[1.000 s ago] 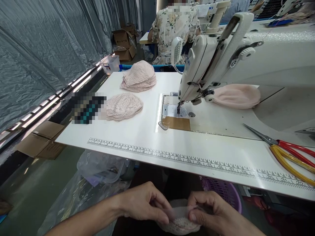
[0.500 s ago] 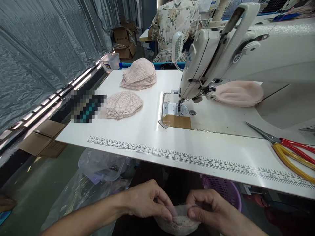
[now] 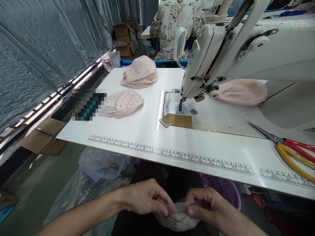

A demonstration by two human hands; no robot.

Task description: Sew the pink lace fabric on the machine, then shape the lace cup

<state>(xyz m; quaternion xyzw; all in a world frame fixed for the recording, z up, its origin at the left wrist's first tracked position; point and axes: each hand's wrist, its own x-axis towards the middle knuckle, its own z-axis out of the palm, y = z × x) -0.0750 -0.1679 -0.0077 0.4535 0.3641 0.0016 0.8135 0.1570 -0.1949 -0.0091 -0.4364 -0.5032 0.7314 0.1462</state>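
Over my lap, below the table's front edge, both hands hold one lace cup piece with a sheer, see-through layer along its upper edge. My left hand pinches its left side between thumb and fingers. The right side is pinched by my right hand, thumb in front. On the table, left of the sewing machine, lie two stacks of pale pink lace cups: a far stack and a nearer stack. Smooth pink cup pieces lie behind the machine's needle area.
Scissors with red and yellow handles lie at the table's right. A printed ruler runs along the front edge. Below are a purple basket and a clear plastic box. A person in a floral top sits beyond the table.
Both hands stay pinched on the lace cup piece, with only slight finger movement. The whole view has shifted a little; the table things stay in place.
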